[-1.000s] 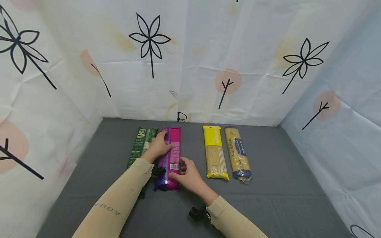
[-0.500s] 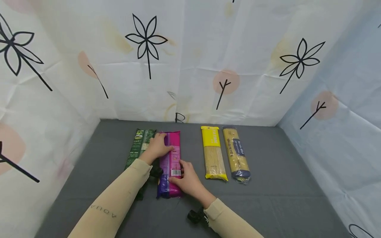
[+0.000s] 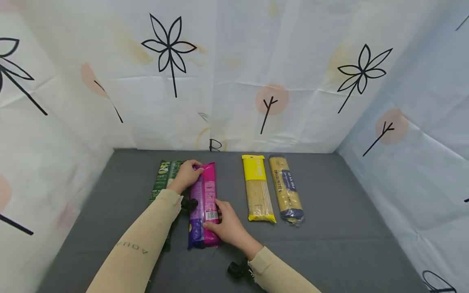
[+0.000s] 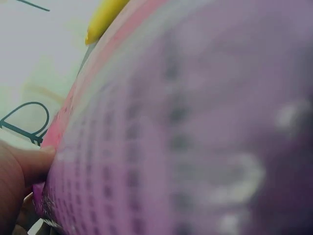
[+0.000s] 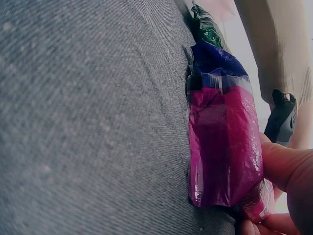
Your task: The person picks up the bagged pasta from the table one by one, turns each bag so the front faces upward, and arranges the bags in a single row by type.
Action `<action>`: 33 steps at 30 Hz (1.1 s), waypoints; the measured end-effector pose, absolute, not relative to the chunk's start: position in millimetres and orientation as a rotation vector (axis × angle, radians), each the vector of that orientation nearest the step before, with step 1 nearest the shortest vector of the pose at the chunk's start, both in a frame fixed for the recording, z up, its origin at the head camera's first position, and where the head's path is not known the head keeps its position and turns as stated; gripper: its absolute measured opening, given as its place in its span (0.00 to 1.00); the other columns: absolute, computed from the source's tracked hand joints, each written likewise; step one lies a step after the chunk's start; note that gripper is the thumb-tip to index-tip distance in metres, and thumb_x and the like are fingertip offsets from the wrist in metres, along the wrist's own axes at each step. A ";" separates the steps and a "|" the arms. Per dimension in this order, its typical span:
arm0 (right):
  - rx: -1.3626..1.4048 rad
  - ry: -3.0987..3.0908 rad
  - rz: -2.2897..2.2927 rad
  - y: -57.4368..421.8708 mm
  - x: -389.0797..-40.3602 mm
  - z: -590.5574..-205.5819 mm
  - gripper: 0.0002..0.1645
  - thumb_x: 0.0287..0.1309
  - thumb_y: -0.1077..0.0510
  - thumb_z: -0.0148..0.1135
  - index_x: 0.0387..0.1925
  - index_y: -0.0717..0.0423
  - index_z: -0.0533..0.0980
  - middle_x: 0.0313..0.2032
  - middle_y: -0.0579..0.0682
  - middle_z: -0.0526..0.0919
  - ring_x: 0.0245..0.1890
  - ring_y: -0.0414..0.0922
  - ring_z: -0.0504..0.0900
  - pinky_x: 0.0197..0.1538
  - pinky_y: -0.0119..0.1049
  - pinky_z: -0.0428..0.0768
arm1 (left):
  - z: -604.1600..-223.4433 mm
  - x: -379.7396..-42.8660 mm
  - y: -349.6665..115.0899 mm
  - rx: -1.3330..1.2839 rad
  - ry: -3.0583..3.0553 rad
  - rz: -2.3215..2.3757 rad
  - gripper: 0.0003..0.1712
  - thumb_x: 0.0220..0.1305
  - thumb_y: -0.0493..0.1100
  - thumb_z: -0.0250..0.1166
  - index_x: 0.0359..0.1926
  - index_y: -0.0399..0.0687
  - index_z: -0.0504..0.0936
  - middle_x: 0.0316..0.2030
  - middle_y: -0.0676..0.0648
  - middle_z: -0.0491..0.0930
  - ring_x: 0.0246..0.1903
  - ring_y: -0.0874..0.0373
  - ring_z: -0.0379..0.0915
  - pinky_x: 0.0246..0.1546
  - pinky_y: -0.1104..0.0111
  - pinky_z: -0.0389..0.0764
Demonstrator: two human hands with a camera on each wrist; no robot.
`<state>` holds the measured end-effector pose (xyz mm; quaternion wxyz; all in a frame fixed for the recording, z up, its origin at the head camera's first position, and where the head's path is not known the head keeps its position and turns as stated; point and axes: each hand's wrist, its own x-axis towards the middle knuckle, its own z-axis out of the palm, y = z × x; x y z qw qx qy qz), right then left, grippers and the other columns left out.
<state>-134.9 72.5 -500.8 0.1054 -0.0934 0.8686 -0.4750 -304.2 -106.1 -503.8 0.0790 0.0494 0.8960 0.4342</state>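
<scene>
A long pink and purple plastic packet (image 3: 203, 203) lies lengthwise on the grey table in the head view, printed with a barcode. My left hand (image 3: 185, 177) pinches its far end; in the left wrist view the thumb (image 4: 36, 164) presses on the packet's edge while fingers curl below. At the near right side, my right hand (image 3: 231, 224) grips the packet between thumb and fingers, the thumb (image 5: 283, 164) on its face in the right wrist view. Just left lies a green packet (image 3: 158, 185), partly hidden by the left hand and sleeve.
To the right lie a yellow packet of noodles (image 3: 259, 197) and a clear packet of noodles with a blue label (image 3: 283, 185), side by side. The grey table (image 3: 329, 203) ends at patterned cloth walls (image 3: 234, 101) at the back and sides.
The pink and purple packet has slid slightly toward me, and both hands have stayed on it. My left hand has shifted to its far end. The head view has turned slightly right.
</scene>
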 end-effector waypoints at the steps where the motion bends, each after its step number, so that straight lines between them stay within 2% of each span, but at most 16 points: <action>1: -0.282 2.557 -1.401 72.2 -134.2 -500.6 0.49 0.55 0.47 0.70 0.71 0.60 0.58 0.59 0.54 0.67 0.48 0.46 0.75 0.49 0.39 0.79 | -502.5 -303.5 -107.0 0.131 2.680 1.319 0.17 0.71 0.44 0.57 0.55 0.41 0.77 0.52 0.36 0.73 0.46 0.44 0.72 0.43 0.52 0.76; 3: -0.294 2.553 -1.403 71.4 -133.4 -501.0 0.49 0.55 0.47 0.71 0.71 0.60 0.58 0.59 0.54 0.68 0.48 0.45 0.75 0.49 0.39 0.78 | -501.4 -302.6 -108.4 0.114 2.683 1.346 0.13 0.71 0.43 0.58 0.51 0.41 0.80 0.46 0.38 0.76 0.40 0.47 0.73 0.38 0.56 0.76; 6: -0.301 2.545 -1.400 70.8 -132.0 -501.0 0.49 0.55 0.46 0.71 0.71 0.59 0.58 0.59 0.53 0.68 0.49 0.45 0.75 0.49 0.40 0.78 | -500.5 -301.1 -109.9 0.094 2.682 1.381 0.11 0.71 0.42 0.58 0.47 0.41 0.81 0.43 0.40 0.77 0.37 0.49 0.72 0.35 0.58 0.75; 11: -0.301 2.531 -1.397 71.2 -130.9 -501.2 0.49 0.54 0.45 0.71 0.71 0.57 0.59 0.59 0.52 0.68 0.51 0.46 0.74 0.52 0.41 0.77 | -499.2 -296.0 -111.5 0.030 2.619 1.494 0.11 0.72 0.43 0.57 0.47 0.41 0.80 0.44 0.40 0.75 0.38 0.48 0.73 0.35 0.59 0.76; 18: -0.338 2.497 -1.455 73.3 -126.8 -503.0 0.49 0.55 0.46 0.71 0.72 0.52 0.57 0.57 0.51 0.70 0.53 0.46 0.73 0.56 0.43 0.75 | -495.9 -291.4 -111.1 -0.211 2.279 1.917 0.13 0.71 0.44 0.57 0.49 0.41 0.78 0.48 0.41 0.71 0.42 0.50 0.70 0.39 0.61 0.75; 21: -0.353 2.442 -1.545 74.6 -124.1 -503.2 0.48 0.57 0.49 0.69 0.73 0.49 0.55 0.58 0.51 0.71 0.52 0.46 0.75 0.53 0.41 0.77 | -487.6 -288.9 -109.7 -0.241 2.210 1.999 0.13 0.72 0.44 0.57 0.50 0.39 0.76 0.48 0.40 0.71 0.43 0.51 0.70 0.39 0.62 0.75; 26: -0.307 2.394 -1.688 77.3 -122.3 -500.9 0.45 0.58 0.52 0.67 0.72 0.45 0.55 0.59 0.53 0.69 0.47 0.46 0.77 0.42 0.38 0.81 | -468.3 -282.9 -105.7 -0.291 2.160 2.061 0.14 0.72 0.45 0.57 0.51 0.40 0.76 0.49 0.41 0.70 0.42 0.52 0.70 0.38 0.63 0.76; 33: -0.192 2.339 -1.774 82.6 -125.4 -492.2 0.46 0.59 0.50 0.67 0.73 0.39 0.53 0.59 0.55 0.65 0.48 0.49 0.78 0.41 0.44 0.83 | -448.7 -280.5 -100.4 -0.345 2.101 2.185 0.14 0.72 0.46 0.57 0.51 0.41 0.75 0.48 0.43 0.70 0.43 0.53 0.70 0.38 0.66 0.77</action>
